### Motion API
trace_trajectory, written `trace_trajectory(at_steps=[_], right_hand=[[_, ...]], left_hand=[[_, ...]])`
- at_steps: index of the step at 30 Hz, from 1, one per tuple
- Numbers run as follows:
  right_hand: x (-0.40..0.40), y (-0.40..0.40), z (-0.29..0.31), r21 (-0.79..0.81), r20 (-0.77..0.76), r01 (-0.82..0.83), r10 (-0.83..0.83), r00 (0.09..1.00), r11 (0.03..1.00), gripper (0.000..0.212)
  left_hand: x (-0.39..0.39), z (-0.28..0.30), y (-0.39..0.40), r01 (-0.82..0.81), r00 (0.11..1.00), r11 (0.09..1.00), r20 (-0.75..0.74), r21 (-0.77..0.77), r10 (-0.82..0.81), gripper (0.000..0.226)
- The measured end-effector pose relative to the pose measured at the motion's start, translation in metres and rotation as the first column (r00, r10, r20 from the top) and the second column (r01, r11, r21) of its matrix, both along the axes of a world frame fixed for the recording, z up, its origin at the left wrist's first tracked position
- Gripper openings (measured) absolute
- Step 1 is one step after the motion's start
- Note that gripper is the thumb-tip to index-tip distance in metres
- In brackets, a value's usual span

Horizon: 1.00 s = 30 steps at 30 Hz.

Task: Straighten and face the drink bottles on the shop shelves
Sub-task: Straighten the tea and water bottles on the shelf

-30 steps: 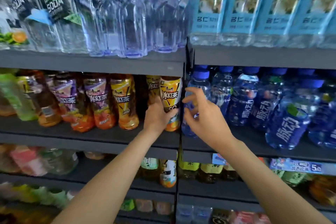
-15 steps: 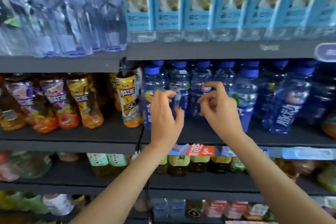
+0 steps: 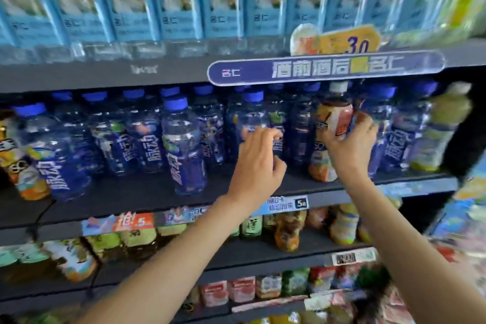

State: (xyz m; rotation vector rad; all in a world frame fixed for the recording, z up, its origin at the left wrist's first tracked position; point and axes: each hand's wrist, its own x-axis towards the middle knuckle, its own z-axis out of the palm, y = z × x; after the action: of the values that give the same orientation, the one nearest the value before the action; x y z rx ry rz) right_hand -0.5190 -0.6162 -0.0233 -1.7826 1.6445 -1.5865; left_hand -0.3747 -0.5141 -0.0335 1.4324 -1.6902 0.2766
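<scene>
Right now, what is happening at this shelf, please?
A person is tidying drink bottles on a shop shelf. The right hand grips an orange bottle that stands among the blue bottles. The left hand reaches to a blue bottle beside it, fingers curled at its label; the blur hides whether it really holds it.

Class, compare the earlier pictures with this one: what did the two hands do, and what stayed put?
Both hands moved right along the shelf. The right hand now grips an orange bottle among the blue bottles; the left hand reaches for a blue one. The bottles themselves stayed in their rows.
</scene>
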Motion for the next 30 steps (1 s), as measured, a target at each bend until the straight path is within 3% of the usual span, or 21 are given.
trace_trajectory(at_steps=[5, 11, 14, 20, 26, 30], right_hand=[[0.004, -0.027, -0.022, 0.094, -0.011, -0.100, 0.101, 0.995, 0.991, 0.079], [0.010, -0.027, -0.036, 0.151, 0.150, -0.140, 0.117, 0.982, 0.979, 0.064], [0.015, -0.006, -0.036, 0.084, 0.189, -0.259, 0.240, 0.952, 0.962, 0.054], [0.027, 0.054, -0.035, -0.121, 0.003, -0.554, 0.558, 0.830, 0.824, 0.054], [0.079, 0.107, 0.003, -0.280, -0.122, -0.704, 0.703, 0.700, 0.653, 0.059], [0.143, 0.145, 0.020, -0.399, -0.227, -0.713, 0.691, 0.686, 0.577, 0.062]], left_hand=[[0.008, -0.011, 0.002, -0.046, 0.999, 0.992, -0.017, 0.117, 0.048, 0.035], [0.017, -0.023, 0.012, -0.084, 0.995, 0.965, -0.024, 0.247, 0.093, 0.042], [0.013, -0.024, 0.013, -0.052, 0.998, 0.961, -0.012, 0.273, 0.057, 0.049], [0.026, -0.028, 0.030, 0.014, 1.000, 0.927, 0.016, 0.374, -0.021, 0.079], [0.053, -0.024, 0.065, 0.086, 0.979, 0.978, -0.199, 0.190, -0.047, 0.065], [0.109, -0.017, 0.112, -0.040, 0.966, 0.995, -0.251, 0.094, 0.062, 0.065]])
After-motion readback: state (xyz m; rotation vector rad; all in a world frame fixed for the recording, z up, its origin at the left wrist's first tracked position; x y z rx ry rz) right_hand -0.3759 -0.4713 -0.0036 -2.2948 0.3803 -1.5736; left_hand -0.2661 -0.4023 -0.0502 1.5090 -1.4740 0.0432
